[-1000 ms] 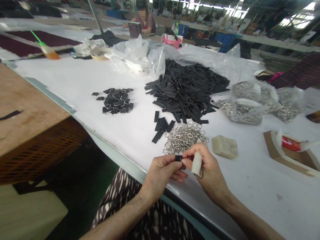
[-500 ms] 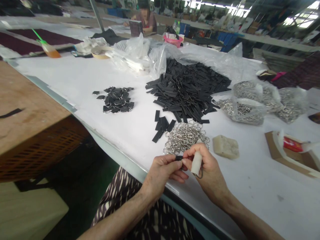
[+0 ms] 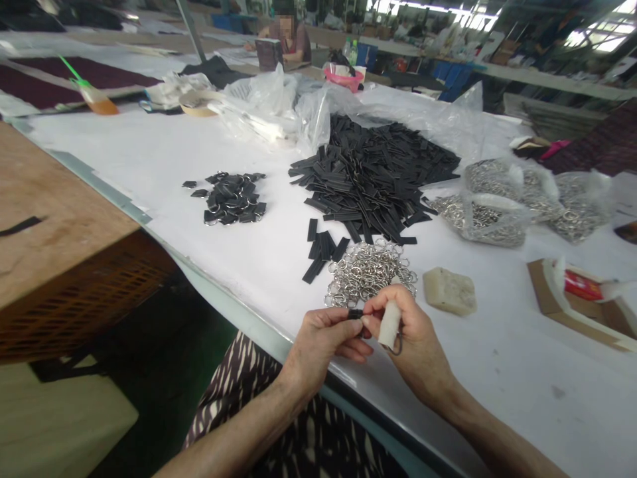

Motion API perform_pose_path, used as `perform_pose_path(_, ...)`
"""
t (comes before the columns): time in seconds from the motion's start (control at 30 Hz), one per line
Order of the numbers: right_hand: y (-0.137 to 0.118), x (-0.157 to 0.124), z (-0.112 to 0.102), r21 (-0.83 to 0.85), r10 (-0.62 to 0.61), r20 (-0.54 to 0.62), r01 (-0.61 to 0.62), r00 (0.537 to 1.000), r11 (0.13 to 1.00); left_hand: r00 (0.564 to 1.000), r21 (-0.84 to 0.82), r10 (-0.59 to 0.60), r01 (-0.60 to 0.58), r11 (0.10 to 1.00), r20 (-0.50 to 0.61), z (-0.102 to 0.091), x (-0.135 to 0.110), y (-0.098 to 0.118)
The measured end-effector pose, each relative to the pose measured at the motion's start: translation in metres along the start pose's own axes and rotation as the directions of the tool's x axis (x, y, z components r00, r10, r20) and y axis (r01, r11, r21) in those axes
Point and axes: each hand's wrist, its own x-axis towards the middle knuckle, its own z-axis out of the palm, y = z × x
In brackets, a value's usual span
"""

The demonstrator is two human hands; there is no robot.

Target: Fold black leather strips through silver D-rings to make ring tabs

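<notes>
White is covering the big bench [image 3: 269,265], and lots of things are lying on it. Flat black strips are making a large heap [image 3: 378,172] past the hands. Clear bags of metal rings [image 3: 492,222] are sitting off to the right. Nearer, loose rings are making a shiny pile [image 3: 365,269] just past the fingertips, so they are lying in easy reach. Farther left, small black pieces with rings [image 3: 233,199] are lying well apart, and that gap is probably stopping mix-ups.

The left hand [image 3: 323,338] is pinching with thumb and first finger, while its other fingers are bending loosely. The right hand [image 3: 417,332] is curling mostly closed, its thumb and finger meeting beside the left ones. A pale block [image 3: 449,291] is resting to its right, out of the way. That same hand is also holding a white wrapped roll [image 3: 391,325] with a dark loop below; I cannot tell what it is.

Smallest of all, a little black piece [image 3: 355,314] is sitting between both hands' fingertips. Fingers are hiding part of it, so I cannot tell if it is carrying a ring. Pinching both ends gently and tipping the roll aside is likely working best.
</notes>
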Motion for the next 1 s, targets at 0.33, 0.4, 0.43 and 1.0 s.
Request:
perform_pose_path(0.33,0.003,-0.001,0.001,-0.017,-0.005,-0.001,0.005,1.0,1.0,1.0,-0.008,-0.012,0.012,1.0,0.003,-0.001,0.001,-0.001)
perform_pose_path(0.4,0.0,0.0,0.0,-0.015,-0.003,0.005,0.003,1.0,1.0,1.0,-0.022,-0.007,0.007,1.0,0.014,-0.002,0.001,-0.002)
perform_pose_path(0.43,-0.002,0.001,-0.002,-0.019,-0.004,0.002,0.004,1.0,1.0,1.0,-0.03,-0.004,0.005,1.0,0.018,-0.002,0.001,-0.002)
perform_pose_path(1.0,-0.017,0.013,-0.108,-0.334,0.03,-0.24,-0.112,0.97,0.936,0.999,-0.025,-0.041,0.041,0.999,0.002,-0.003,0.001,0.005)
